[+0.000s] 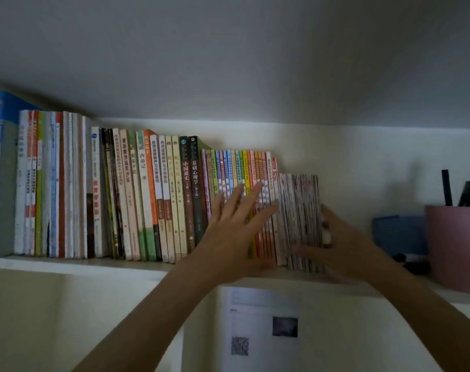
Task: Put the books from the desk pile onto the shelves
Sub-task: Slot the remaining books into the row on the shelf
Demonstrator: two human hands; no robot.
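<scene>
A long row of upright books [148, 194] fills the white shelf [67, 264], tall ones on the left, thin colourful ones [236, 167] towards the right. At the row's right end stands a bundle of small thin booklets [299, 208]. My right hand [343, 242] wraps around that bundle from its right side and bottom. My left hand [233, 226] lies flat with fingers spread against the spines of the colourful thin books, just left of the bundle. The desk pile is out of view.
A pink cup [456, 245] with dark pens stands on the shelf at the far right, with a blue box [397, 232] and a small dark object beside it. A printed sheet [260, 328] hangs on the wall below the shelf.
</scene>
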